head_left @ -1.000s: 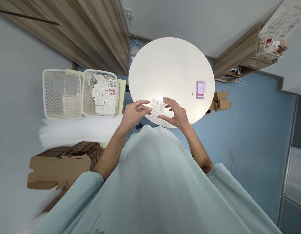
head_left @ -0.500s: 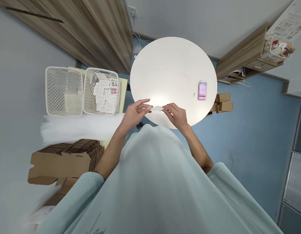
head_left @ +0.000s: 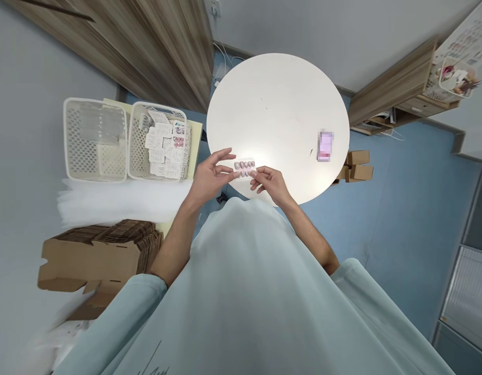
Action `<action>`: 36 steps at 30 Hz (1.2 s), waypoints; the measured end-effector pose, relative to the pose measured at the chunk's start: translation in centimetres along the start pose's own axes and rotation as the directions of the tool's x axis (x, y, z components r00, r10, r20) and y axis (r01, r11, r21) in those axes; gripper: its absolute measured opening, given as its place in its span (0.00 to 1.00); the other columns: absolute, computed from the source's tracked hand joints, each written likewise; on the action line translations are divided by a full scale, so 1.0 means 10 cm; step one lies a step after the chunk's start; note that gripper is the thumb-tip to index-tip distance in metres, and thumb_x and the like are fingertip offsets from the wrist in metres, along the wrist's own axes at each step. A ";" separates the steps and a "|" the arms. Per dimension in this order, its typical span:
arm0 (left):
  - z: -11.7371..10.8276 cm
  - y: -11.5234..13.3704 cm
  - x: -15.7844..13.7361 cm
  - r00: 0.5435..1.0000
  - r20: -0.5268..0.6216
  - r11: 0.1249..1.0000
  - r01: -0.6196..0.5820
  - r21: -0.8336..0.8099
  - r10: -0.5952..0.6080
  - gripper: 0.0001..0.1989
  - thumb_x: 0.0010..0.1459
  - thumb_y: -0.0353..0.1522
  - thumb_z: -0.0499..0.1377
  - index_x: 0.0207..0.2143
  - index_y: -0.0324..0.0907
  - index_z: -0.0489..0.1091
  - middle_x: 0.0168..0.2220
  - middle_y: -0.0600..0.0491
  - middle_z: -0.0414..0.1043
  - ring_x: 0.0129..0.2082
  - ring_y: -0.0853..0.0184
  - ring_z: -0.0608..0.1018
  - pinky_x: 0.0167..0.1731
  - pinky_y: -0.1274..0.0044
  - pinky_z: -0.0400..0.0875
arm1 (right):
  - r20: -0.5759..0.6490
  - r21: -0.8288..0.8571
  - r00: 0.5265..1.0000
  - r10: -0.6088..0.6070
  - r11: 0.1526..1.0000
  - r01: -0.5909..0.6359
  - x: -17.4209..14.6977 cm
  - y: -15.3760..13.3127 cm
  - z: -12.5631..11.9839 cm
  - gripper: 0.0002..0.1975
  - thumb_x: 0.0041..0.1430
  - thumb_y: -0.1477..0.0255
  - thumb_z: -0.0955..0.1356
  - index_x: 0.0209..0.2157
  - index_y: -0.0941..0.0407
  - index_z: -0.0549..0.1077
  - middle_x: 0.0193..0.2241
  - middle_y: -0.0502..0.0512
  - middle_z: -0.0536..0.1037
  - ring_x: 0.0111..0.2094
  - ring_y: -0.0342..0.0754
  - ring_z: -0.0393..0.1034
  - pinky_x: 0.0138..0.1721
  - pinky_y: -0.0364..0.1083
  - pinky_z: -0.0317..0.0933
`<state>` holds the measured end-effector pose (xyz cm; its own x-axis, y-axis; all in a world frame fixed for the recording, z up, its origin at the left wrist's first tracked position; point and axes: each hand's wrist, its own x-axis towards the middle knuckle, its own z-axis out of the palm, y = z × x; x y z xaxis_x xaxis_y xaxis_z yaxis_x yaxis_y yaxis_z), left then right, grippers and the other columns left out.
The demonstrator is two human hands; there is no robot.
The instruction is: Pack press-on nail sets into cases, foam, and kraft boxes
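A small clear-white card of press-on nails (head_left: 244,164) is held up over the near edge of the round white table (head_left: 280,104). Its glossy pinkish-purple nails sit in two rows and face me. My left hand (head_left: 212,177) grips the card's left edge, thumb at the lower corner and the other fingers partly spread. At the lower right corner, my right hand (head_left: 271,183) pinches the card between thumb and forefinger. The fingertips hide part of the lower row.
A pixelated phone-like item (head_left: 324,146) lies on the table's right side. To the left stand a basket full of nail cards (head_left: 162,151) and another white basket (head_left: 69,140). White foam sheets (head_left: 123,203) and folded cardboard boxes (head_left: 96,260) lie nearer me. Small boxes (head_left: 360,173) are at right.
The card was edge-on and blank-looking; now it is tilted up so its nails show. Both hands have shifted slightly left with it. The view has moved a little.
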<state>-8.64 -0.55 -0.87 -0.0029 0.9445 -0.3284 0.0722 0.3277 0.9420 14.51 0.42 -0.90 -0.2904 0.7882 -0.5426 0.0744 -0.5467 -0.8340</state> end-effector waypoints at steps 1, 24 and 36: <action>-0.01 -0.06 0.03 1.000 -0.020 1.000 0.017 0.000 -0.017 0.44 0.49 0.44 0.79 0.67 0.46 0.74 0.64 0.41 0.78 0.47 0.58 0.86 0.50 0.67 0.84 | -0.002 -0.019 1.000 -0.007 1.000 0.007 0.05 0.04 0.01 0.31 0.57 0.37 0.77 0.39 0.51 0.78 0.33 0.51 0.85 0.32 0.47 0.83 0.31 0.42 0.74; -0.59 -1.13 0.49 0.948 -0.206 0.892 0.301 0.338 -0.242 0.25 0.59 0.29 0.68 0.59 0.39 0.79 0.62 0.39 0.81 0.55 0.50 0.85 0.62 0.61 0.75 | -0.215 -0.675 0.965 0.153 0.691 -0.260 0.88 0.68 0.49 0.19 0.74 0.65 0.74 0.62 0.55 0.76 0.60 0.63 0.85 0.61 0.58 0.81 0.59 0.51 0.72; -2.21 -1.09 0.26 0.923 -0.385 0.901 0.161 0.403 0.008 0.21 0.64 0.30 0.64 0.60 0.42 0.77 0.62 0.42 0.79 0.57 0.54 0.84 0.58 0.63 0.81 | -0.178 -0.687 0.984 0.003 0.715 -0.127 0.71 0.19 1.26 0.14 0.72 0.65 0.74 0.56 0.52 0.80 0.52 0.57 0.88 0.48 0.52 0.86 0.56 0.52 0.75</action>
<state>-31.52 -1.16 -10.46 -0.3861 0.8823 -0.2693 0.4663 0.4386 0.7682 0.62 1.38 -5.10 -0.1153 0.8244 -0.5541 0.7459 -0.2966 -0.5964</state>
